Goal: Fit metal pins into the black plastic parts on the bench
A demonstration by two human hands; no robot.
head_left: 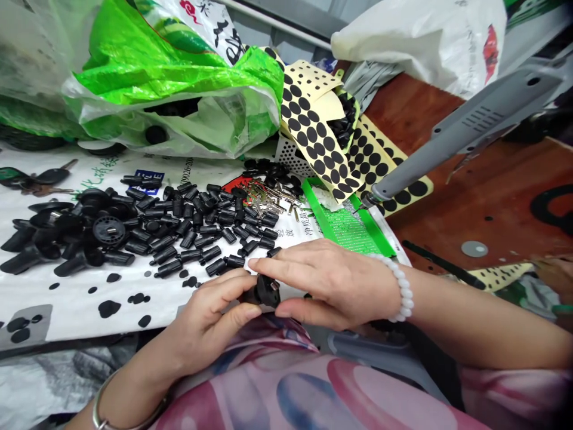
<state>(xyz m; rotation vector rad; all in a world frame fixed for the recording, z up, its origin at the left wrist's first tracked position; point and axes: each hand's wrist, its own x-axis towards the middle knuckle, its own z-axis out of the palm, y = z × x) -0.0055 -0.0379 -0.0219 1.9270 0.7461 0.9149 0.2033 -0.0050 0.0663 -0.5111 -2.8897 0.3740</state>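
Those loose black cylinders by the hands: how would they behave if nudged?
The black cylinders would likely roll, being roundish and mostly on their sides. Ribbing seems visible, so they may not be slippery. They lie bunched together, so one push probably shifts several.

This looks like a small workshop. Lots of little black parts (182, 228) that look alike lie in a heap from the table's (80, 316) left side to its middle. Shiny metal bits (268, 198) sit by them. Near the right edge are a green tray (331, 230), sheets of round black dots (313, 131) and a gray power screwdriver (447, 138).
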